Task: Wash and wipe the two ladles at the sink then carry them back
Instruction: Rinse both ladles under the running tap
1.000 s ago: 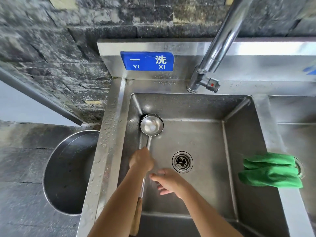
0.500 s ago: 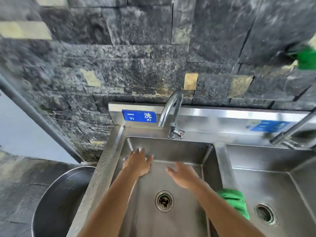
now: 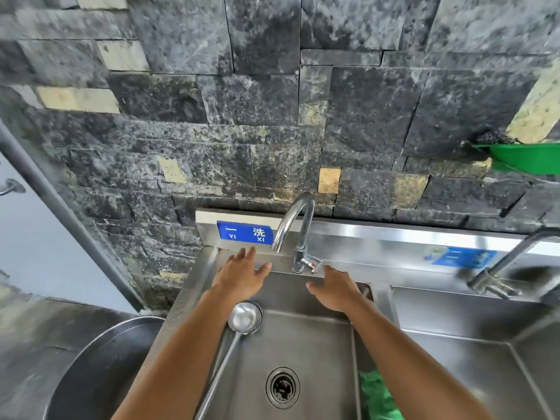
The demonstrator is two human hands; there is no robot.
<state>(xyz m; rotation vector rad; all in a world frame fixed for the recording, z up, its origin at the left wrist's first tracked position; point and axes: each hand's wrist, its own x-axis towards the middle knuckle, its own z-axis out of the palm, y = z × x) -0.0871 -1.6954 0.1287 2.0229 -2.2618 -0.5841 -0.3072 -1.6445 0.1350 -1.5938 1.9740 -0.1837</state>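
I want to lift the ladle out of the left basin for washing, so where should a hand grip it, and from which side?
Probably the ladle is best gripped mid-handle, coming from above on the near side. Its long thin handle runs from the bowl at the basin's back toward the person, with the left hand open above.

**Dark stone wall behind a steel sink unit**

A wall of rough, dark grey stone blocks (image 3: 272, 101) fills the upper view, broken by a few pale yellowish stones (image 3: 78, 100). A stainless backsplash (image 3: 394, 234) runs along its foot, bearing a blue sign (image 3: 245, 233) and a second, blurred blue sign (image 3: 463, 257). At left a grey pipe (image 3: 60, 213) slants beside a pale wall panel (image 3: 27, 244). A green plastic container (image 3: 527, 159) juts from the right edge. Daylight reflects off the steel.
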